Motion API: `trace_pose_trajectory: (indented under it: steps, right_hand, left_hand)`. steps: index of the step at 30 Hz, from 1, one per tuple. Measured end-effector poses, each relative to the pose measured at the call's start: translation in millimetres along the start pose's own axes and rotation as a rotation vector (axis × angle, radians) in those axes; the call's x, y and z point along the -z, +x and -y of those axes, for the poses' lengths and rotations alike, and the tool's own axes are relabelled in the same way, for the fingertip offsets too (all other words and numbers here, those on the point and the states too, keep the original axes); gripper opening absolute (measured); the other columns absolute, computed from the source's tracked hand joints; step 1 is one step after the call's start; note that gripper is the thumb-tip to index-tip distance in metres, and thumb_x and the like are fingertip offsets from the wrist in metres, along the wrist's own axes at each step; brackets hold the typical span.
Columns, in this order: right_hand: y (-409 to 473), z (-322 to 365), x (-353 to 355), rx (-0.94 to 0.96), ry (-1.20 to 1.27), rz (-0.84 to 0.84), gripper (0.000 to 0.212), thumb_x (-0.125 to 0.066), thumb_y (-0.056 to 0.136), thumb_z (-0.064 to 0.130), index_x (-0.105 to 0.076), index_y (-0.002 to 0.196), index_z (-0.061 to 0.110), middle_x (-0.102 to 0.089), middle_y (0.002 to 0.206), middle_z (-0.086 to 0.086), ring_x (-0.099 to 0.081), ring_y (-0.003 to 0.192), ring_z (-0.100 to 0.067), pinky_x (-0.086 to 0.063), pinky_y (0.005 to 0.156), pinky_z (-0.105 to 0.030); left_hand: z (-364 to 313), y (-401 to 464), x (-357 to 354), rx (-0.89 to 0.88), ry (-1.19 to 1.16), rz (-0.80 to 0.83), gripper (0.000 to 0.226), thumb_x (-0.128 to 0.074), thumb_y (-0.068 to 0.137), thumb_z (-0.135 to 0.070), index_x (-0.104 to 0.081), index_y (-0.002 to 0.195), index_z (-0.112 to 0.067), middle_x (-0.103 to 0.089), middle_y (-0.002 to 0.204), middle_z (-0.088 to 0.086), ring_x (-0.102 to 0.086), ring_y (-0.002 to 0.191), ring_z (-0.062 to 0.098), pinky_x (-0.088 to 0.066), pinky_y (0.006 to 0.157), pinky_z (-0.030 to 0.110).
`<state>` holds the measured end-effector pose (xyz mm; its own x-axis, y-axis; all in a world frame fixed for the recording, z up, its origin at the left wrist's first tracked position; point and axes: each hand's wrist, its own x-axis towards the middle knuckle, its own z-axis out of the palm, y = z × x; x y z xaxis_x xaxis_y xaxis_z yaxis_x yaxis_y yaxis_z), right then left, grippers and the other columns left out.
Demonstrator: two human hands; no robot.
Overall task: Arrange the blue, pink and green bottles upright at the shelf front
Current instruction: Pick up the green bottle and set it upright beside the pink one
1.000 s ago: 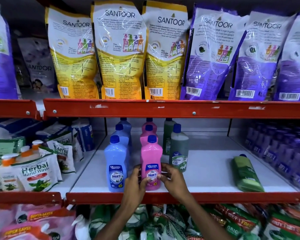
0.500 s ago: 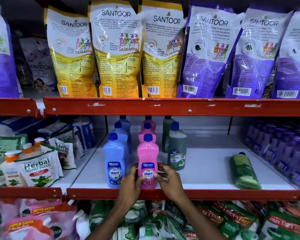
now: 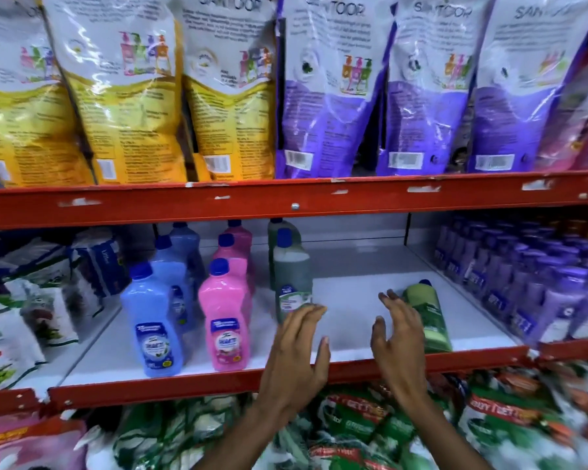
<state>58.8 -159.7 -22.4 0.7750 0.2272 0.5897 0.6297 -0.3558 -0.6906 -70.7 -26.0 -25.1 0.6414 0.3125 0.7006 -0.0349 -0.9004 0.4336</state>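
Head view: both hands hover spread and empty over the white shelf (image 3: 353, 293) at lower centre. The left hand (image 3: 297, 354) is by the upright green bottle (image 3: 291, 276); the right hand (image 3: 398, 337) is beside the lying green bottle (image 3: 428, 313). The blue bottle (image 3: 151, 320) and pink bottle (image 3: 224, 317) stand left, at the front.

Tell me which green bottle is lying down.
The light green bottle at the right hand, flat on the shelf. The dark green bottles beside the pink row stand upright.

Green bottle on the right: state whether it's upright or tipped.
Tipped. The green bottle lies on its side on the white shelf, cap pointing toward the back.
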Motion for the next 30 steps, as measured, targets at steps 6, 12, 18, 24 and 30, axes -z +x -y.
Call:
trace_pose_trajectory:
  steps: [6, 12, 18, 24, 30]
  right_hand:
    - [46.2, -65.4, 44.7, -0.245, -0.157, -0.01, 0.02, -0.052, 0.091, 0.009, -0.064, 0.106, 0.005, -0.068, 0.106, -0.02, -0.056, 0.104, -0.04, -0.047, 0.084, -0.04]
    - [81.5, -107.6, 66.1, -0.512, -0.141, 0.326, 0.015, -0.058, 0.089, 0.017, -0.061, 0.083, 0.004, -0.062, 0.081, -0.023, -0.062, 0.085, -0.042, -0.04, 0.063, -0.037]
    - [87.0, -106.1, 70.3, -0.58, 0.075, 0.288, 0.004, -0.069, 0.079, 0.016, -0.07, 0.076, 0.015, -0.071, 0.073, -0.007, -0.065, 0.074, -0.027, -0.051, 0.065, -0.033]
    - [67.8, -46.2, 37.5, -0.395, 0.49, 0.272, 0.048, -0.083, 0.068, -0.002, -0.067, 0.11, 0.016, -0.076, 0.099, 0.008, -0.073, 0.08, 0.001, -0.057, 0.062, -0.015]
    - [29.0, 19.9, -25.7, -0.227, 0.495, 0.341, 0.053, -0.087, 0.064, 0.0, -0.064, 0.104, 0.025, -0.075, 0.101, 0.009, -0.073, 0.09, -0.005, -0.062, 0.073, -0.026]
  left_hand:
    - [-37.1, 61.9, -103.0, 0.368, -0.245, 0.326, 0.047, -0.061, 0.091, -0.032, -0.054, 0.136, -0.02, -0.064, 0.133, -0.001, -0.067, 0.096, 0.013, -0.054, 0.084, 0.024]
    - [-57.1, 106.1, -177.0, 0.63, -0.356, 0.594, 0.035, -0.061, 0.092, -0.035, -0.074, 0.11, -0.008, -0.076, 0.113, 0.016, -0.072, 0.102, 0.031, -0.06, 0.091, 0.045]
    - [-51.3, 111.1, -178.5, 0.736, -0.493, 0.535, 0.027, -0.072, 0.086, -0.013, -0.074, 0.108, 0.002, -0.076, 0.112, 0.021, -0.072, 0.106, 0.031, -0.057, 0.097, 0.048]
    - [-25.5, 80.6, -91.2, 0.545, -0.587, 0.238, 0.044, -0.07, 0.084, 0.003, -0.06, 0.124, -0.013, -0.072, 0.116, 0.005, -0.069, 0.098, 0.016, -0.058, 0.076, 0.018]
    - [14.8, 39.4, -15.3, 0.53, -0.399, 0.027, 0.055, -0.067, 0.082, 0.01, -0.055, 0.123, -0.025, -0.072, 0.11, -0.012, -0.069, 0.094, -0.011, -0.055, 0.079, 0.009]
